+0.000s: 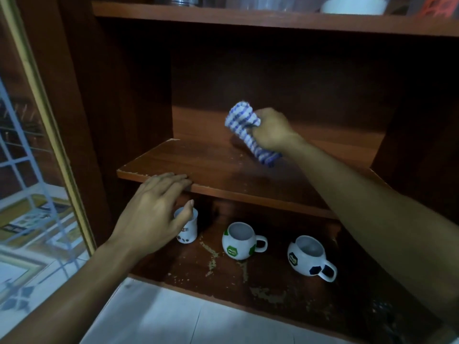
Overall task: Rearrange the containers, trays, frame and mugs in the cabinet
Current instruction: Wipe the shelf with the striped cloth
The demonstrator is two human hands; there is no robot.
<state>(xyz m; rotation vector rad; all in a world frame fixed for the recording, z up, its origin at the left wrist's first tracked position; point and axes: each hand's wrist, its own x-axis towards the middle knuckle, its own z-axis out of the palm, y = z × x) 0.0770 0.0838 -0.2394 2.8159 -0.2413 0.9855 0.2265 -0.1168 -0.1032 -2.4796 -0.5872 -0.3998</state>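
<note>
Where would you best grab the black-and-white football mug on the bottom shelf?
By its handle. The black-and-white mug stands upright with the handle sticking out toward the cabinet's open front and right, so a hand coming in from the front-right can probably hook it. The round body looks harder to wrap.

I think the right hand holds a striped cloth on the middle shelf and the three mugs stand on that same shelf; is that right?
Not quite. The head view shows the small mug, the green-patched mug and the black-patched mug on the bottom shelf, one level down. The right hand does grip the striped cloth on the middle shelf.
</note>
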